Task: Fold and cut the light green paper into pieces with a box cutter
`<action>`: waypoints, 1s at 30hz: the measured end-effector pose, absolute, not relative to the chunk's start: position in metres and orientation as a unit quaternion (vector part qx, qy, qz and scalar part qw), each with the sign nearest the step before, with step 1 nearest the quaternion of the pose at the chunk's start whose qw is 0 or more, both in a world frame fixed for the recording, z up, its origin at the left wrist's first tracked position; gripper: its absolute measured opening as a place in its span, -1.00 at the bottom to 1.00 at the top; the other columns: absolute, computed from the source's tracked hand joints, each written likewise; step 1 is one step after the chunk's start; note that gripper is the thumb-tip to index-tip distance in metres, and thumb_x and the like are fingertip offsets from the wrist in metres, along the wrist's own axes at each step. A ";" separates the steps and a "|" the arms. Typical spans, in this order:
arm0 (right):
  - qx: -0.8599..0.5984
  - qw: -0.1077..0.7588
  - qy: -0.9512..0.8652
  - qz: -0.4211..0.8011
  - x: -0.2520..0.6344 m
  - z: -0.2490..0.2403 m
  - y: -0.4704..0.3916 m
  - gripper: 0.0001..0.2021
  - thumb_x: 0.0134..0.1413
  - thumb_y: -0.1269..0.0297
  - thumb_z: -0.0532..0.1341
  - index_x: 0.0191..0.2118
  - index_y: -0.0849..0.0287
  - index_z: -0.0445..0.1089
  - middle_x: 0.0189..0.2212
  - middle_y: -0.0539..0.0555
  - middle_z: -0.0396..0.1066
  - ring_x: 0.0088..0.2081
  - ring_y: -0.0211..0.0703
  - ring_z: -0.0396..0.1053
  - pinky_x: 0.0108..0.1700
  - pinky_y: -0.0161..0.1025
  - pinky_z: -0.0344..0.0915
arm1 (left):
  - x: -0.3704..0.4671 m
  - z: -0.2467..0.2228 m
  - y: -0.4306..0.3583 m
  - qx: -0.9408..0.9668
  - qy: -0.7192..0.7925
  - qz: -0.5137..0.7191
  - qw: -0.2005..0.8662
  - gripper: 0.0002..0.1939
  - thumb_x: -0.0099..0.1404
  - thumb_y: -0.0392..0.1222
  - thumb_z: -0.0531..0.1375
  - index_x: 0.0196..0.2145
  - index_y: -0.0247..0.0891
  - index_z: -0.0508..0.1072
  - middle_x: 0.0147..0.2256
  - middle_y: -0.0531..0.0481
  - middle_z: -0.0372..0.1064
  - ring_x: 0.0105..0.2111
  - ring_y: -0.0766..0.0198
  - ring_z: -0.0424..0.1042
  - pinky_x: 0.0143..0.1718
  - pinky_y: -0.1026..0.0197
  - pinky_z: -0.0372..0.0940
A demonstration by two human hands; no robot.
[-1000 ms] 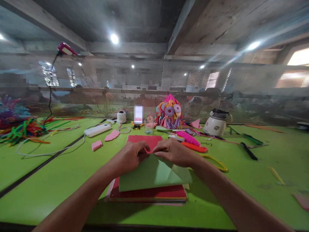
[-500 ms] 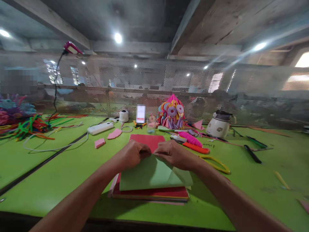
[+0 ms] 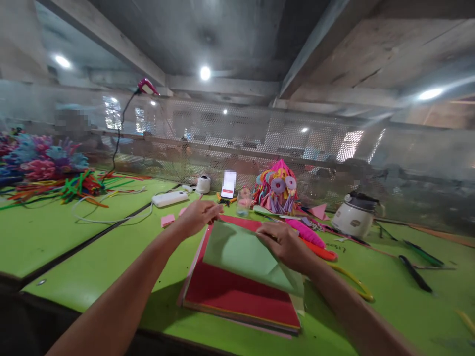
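Observation:
A light green paper sheet (image 3: 245, 254) lies tilted over a stack of coloured sheets, with red paper (image 3: 237, 291) on top. My left hand (image 3: 198, 217) is closed at the sheet's far left corner, fingertips pinched on its edge. Along the far edge to the right, my right hand (image 3: 284, 242) pinches the same sheet between thumb and fingers. The near edge of the green sheet hangs over the red one, and a paler piece of paper (image 3: 299, 302) sticks out under its right corner.
Behind the stack stand a clear cup (image 3: 244, 203), a phone (image 3: 228, 185) and a colourful tasselled ornament (image 3: 278, 185). A magenta bundle (image 3: 306, 232), an orange-handled tool (image 3: 319, 250) and a kettle (image 3: 354, 215) are on the right. A white power strip (image 3: 169, 199) lies left.
My hands have moved apart along the green sheet's far edge, the left one out to the corner. More red paper shows in front. The view has turned left and tilted.

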State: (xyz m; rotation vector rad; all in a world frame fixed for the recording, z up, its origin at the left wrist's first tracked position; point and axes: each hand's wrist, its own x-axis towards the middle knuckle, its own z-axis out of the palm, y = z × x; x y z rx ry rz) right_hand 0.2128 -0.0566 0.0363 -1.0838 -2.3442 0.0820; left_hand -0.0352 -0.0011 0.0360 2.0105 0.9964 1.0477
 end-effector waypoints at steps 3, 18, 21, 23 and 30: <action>-0.413 0.307 -0.857 0.032 0.220 0.034 -0.048 -0.70 0.26 0.20 0.01 -0.44 0.21 0.32 -0.49 0.04 0.33 -0.43 -0.22 0.26 -0.36 -0.30 0.13 | -0.037 0.038 -0.002 0.700 0.361 0.423 0.449 -0.42 0.19 0.25 0.07 -0.21 -0.39 0.44 -0.34 -0.14 0.43 -0.37 0.24 0.39 -0.31 0.21 0.28; -0.441 0.324 -0.831 0.102 0.226 0.034 -0.044 -0.67 0.24 0.17 0.00 -0.44 0.24 0.34 -0.49 0.05 0.33 -0.42 -0.23 0.26 -0.38 -0.32 0.14 | -0.010 0.019 -0.015 0.710 0.378 0.423 0.417 -0.28 -0.05 0.03 0.35 0.02 -0.31 0.25 -0.10 -0.17 0.39 -0.13 0.07 0.39 -0.20 0.16 0.33; -0.439 0.319 -0.834 0.100 0.226 0.035 -0.045 -0.68 0.24 0.18 0.00 -0.43 0.24 0.34 -0.49 0.05 0.33 -0.43 -0.23 0.25 -0.38 -0.32 0.12 | -0.012 0.020 -0.016 0.713 0.384 0.403 0.425 -0.34 -0.03 0.06 0.32 -0.05 -0.35 0.28 -0.12 -0.20 0.40 -0.17 0.07 0.41 -0.24 0.16 0.35; -0.435 0.317 -0.838 0.091 0.226 0.035 -0.046 -0.68 0.25 0.19 0.00 -0.43 0.23 0.33 -0.48 0.05 0.33 -0.42 -0.23 0.24 -0.38 -0.32 0.11 | -0.012 0.021 -0.016 0.706 0.373 0.392 0.457 -0.38 0.00 0.09 0.30 -0.10 -0.37 0.29 -0.19 -0.19 0.42 -0.26 0.11 0.44 -0.31 0.17 0.36; -0.414 0.303 -0.855 0.071 0.218 0.033 -0.048 -0.70 0.26 0.24 -0.01 -0.43 0.23 0.31 -0.50 0.04 0.32 -0.45 -0.26 0.22 -0.39 -0.32 0.09 | -0.018 0.028 -0.011 0.790 0.281 0.443 0.317 -0.43 0.16 -0.06 0.21 0.10 -0.25 0.21 0.05 -0.20 0.30 -0.02 0.16 0.35 -0.02 0.11 0.26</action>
